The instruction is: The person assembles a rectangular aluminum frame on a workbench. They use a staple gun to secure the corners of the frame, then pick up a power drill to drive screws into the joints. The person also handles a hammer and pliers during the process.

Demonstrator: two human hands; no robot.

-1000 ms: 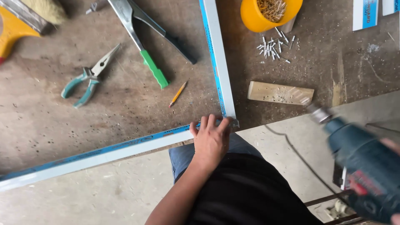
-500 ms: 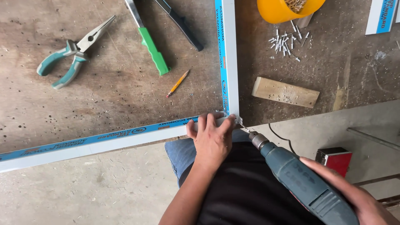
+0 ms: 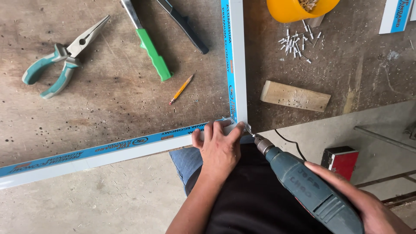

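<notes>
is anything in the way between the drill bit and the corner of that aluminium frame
Nothing visible is. The drill, held in the right hand, has its bit tip right at the outer corner of the frame. The left hand presses the frame just beside that corner, fingers close to the bit but not across its path.

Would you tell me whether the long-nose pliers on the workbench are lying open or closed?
Open: the pliers lie flat with their teal handles spread apart, though the jaw tips look nearly together.

long blue label strips [image 3: 228,60] along white frame bars, another blue-and-white labelled piece [image 3: 396,16] top right
</notes>
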